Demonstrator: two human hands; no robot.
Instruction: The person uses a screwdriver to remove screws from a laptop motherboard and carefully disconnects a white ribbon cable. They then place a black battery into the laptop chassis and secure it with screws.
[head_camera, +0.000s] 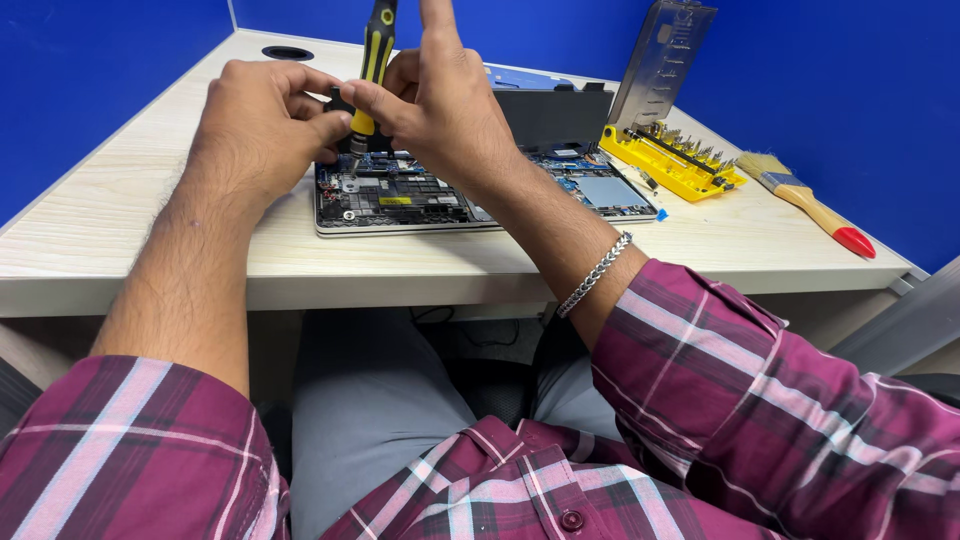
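1. Standing upright over the left part of an opened laptop (400, 195), a yellow-and-black screwdriver (372, 70) is pressing its tip down into the bare insides, near the far edge of the desk (120, 215).
2. The right hand (440, 100) is closing its fingers around the lower handle, clamped on the tool, with the index finger rising toward the top of the handle.
3. The left hand (262, 125) is curling in beside the tip, thumb and fingers drawn together at the shaft; whether it is pinching the shaft or only steadying it, I cannot tell.
4. The laptop is lying bottom-up toward the middle of the desk, its boards and a pale rectangular pad showing on the right side.
5. A yellow tray of bits (670, 160) is sitting just beyond the laptop's right corner, with its clear lid (660, 60) standing open.
6. A paintbrush (805, 200) with a red handle tip is resting near the right edge of the desk.
7. Risk, as a judgement: the tip looks likely to slip off a small screw if the handle tilts, scratching the board; a freed screw could roll off the near edge.
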